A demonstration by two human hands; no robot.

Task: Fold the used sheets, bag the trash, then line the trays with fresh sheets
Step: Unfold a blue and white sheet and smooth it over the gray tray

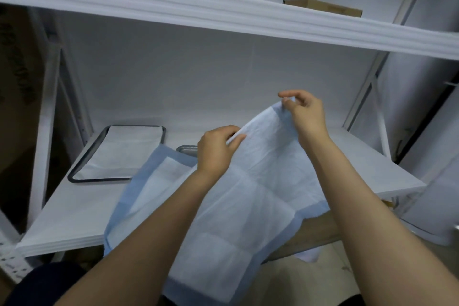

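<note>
Head view: I see both hands raised over the lower white shelf board (74,206), sharing one white absorbent sheet with a pale blue border (248,194). The right hand (306,117) pinches the far top corner between thumb and fingertips. The left hand (216,151) is curled round the top edge nearer me. The sheet hangs from them, drapes over the shelf's front edge and runs down toward me, with its fold creases showing.

I judge this to be a fresh sheet being spread for the bare metal tray (186,149), of which only a corner shows beside the left hand. The dark-rimmed rectangular tray (74,174) further left already holds a white liner.

To do it well, I would draw the hands apart along the top edge until it is taut. I would set that edge at the tray's back rim, lower the rest toward me, then press it into the corners.

The upper white shelf (223,15) overhead limits any lift, and the slanted rack upright (372,97) closes the right side. Open board lies to the right of the hands. The sheet's left flap lies near the lined tray, so I would avoid dragging it across.
</note>
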